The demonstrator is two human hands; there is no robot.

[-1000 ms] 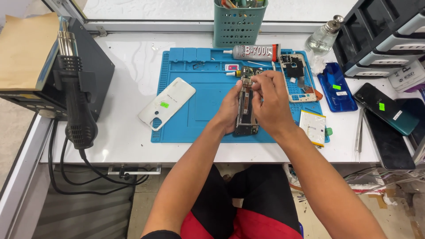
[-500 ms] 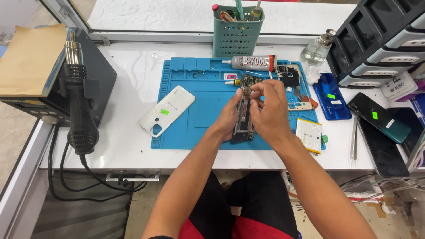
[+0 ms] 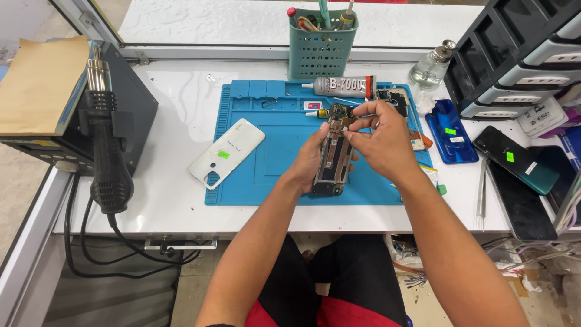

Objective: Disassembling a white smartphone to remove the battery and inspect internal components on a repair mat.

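Head view shows me both hands working over a blue mat point(image 3: 254, 139) on the white surface point(image 3: 181, 97). My left hand point(image 3: 311, 160) cradles an opened phone point(image 3: 334, 154) from its left edge, fingers curled round the frame in a firm grip, holding it just above the mat near the middle. My right hand point(image 3: 381, 139) sits at the phone's upper end, thumb and forefinger pinched close together on something small at the top of the board; I cannot tell what the pinch holds, or whether it holds anything beyond the phone's own parts. As for progress, I judge the teardown well underway: the white back cover point(image 3: 227, 160) already lies off to the left, half on the mat and half on the surface, and the phone's insides are bare. What is left, as far as I can see, is the work at the top end, since the board looks in place. The phone's long axis runs away from me and leans slightly right, its top end pointing toward the glue tube point(image 3: 340, 86) and the green tool basket point(image 3: 321, 51) at the back. A heat gun point(image 3: 109, 151) hangs at the left, a blue phone point(image 3: 449, 132) and a dark green phone point(image 3: 515, 158) lie to the right, and tweezers point(image 3: 482, 188) rest near the front edge.
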